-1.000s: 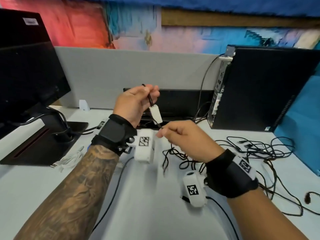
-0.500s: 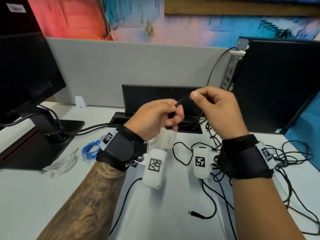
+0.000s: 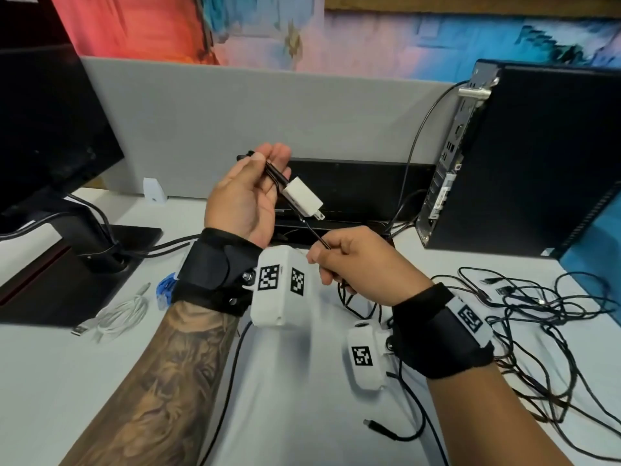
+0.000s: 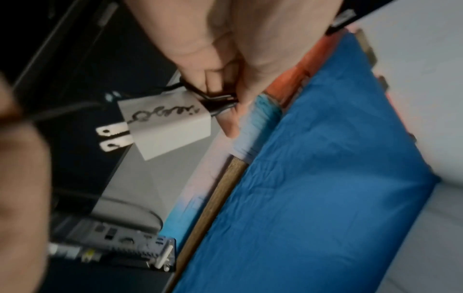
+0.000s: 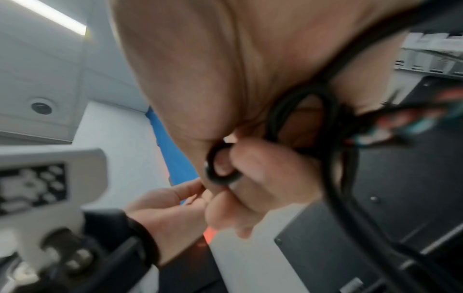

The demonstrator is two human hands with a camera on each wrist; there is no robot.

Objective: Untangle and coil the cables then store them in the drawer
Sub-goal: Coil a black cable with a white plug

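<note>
Raised above the desk, my left hand (image 3: pixel 255 193) pinches folded loops of a black cable (image 3: pixel 274 171) between thumb and fingers. A white plug adapter (image 3: pixel 302 201) hangs from those loops; the left wrist view shows the adapter (image 4: pixel 165 124) with two metal prongs and the fingertips (image 4: pixel 230 126) beside it. My right hand (image 3: pixel 349 260) sits lower and to the right, gripping the same black cable (image 5: pixel 328 123), which runs taut up to the adapter. A tangle of black cables (image 3: pixel 537 307) sprawls on the desk (image 3: pixel 302 415) at right. No drawer is in view.
A coiled white cable (image 3: pixel 117 317) and a blue cable (image 3: pixel 164 289) lie by the monitor stand (image 3: pixel 84 237) at left. A black computer tower (image 3: pixel 537 156) stands at right, a grey partition (image 3: pixel 268 112) behind. A loose black USB plug (image 3: pixel 376 428) lies near the front.
My left hand has turned palm-up and lifted, so the adapter hangs free. My right hand has dropped from beside the left hand to lower right, drawing the cable taut.
</note>
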